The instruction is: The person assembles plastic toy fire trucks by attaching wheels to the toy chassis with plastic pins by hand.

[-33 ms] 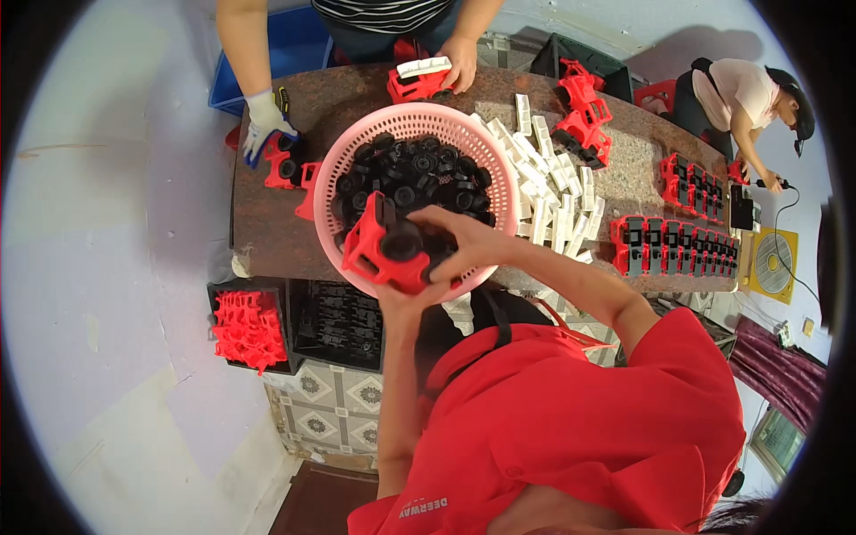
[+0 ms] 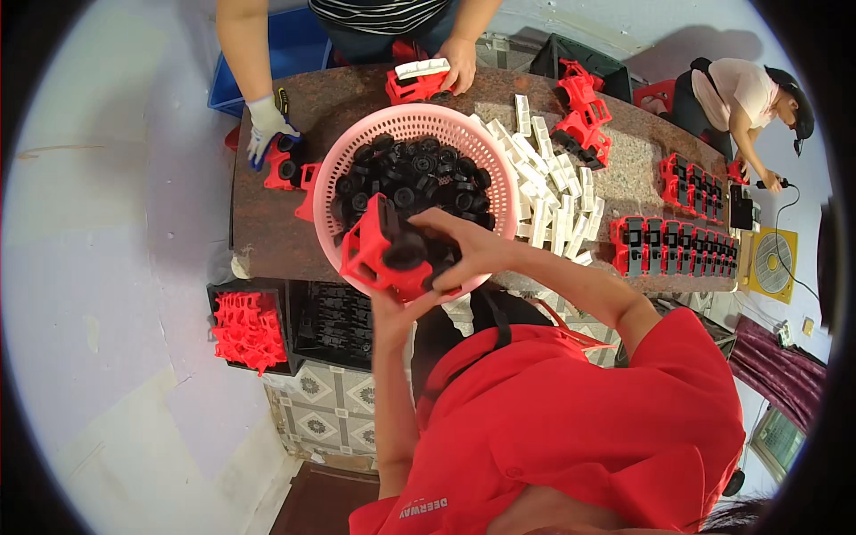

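Note:
A red toy car body with black wheels [image 2: 366, 254] is held between my hands above the near side of a pink perforated basket [image 2: 505, 201]. My left hand [image 2: 398, 312] grips the body from below, partly hidden by it. My right hand [image 2: 465, 242] is curled round the car's right side, fingers at a black wheel [image 2: 406, 250]. Under and beyond the car, the basket holds a heap of loose black wheels [image 2: 410, 169].
White plastic strips [image 2: 557, 201] lie piled right of the basket. Rows of red-and-black car bodies [image 2: 673, 245] stand farther right. Across the table a person's gloved hand [image 2: 266, 125] touches a red car [image 2: 283, 171]. Bins of red parts [image 2: 248, 330] and black parts [image 2: 334, 321] sit at the lower left.
The toy car has tilted and shifted slightly in my hands. My left hand has moved a little to the left; the surroundings look the same.

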### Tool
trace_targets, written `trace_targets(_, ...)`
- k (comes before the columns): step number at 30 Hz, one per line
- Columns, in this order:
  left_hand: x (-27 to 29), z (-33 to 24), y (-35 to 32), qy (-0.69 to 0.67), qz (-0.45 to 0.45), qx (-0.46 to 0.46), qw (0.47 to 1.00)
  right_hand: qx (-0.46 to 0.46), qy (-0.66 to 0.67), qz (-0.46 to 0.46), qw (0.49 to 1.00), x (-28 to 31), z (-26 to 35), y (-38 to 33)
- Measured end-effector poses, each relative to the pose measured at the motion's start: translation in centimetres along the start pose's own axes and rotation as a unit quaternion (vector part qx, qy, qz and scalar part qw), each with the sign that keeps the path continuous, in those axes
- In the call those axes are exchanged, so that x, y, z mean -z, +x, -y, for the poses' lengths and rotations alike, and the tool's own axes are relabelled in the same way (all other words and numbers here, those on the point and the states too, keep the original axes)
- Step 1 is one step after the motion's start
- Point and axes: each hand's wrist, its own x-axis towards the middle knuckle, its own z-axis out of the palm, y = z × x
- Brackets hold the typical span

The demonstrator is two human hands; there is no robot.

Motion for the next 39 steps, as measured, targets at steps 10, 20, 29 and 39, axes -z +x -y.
trace_targets(10, 5.4, 2.9, 0.0, -0.237, 0.151, 0.159, 0.946, 0.284, -0.124, 0.097, 0.946, 0.9, -1.4, 4.3)
trace_targets(20, 3.9, 4.9, 1.3, -0.258, -0.096, 0.088, 0.957, 0.082, -0.669, -0.069, 0.735, 10.6, -19.1, 12.9)
trace_targets(29, 1.7, 4.7, 3.5, -0.174, -0.228, 0.093, 0.954, -0.025, 0.08, -0.041, 0.996, 4.6, -5.2, 5.1)
trace_targets(39, 0.3, 5.0, 3.4, -0.12, -0.201, 0.079, 0.969, 0.031, -0.104, -0.067, 0.992, 1.7, -4.2, 2.7)
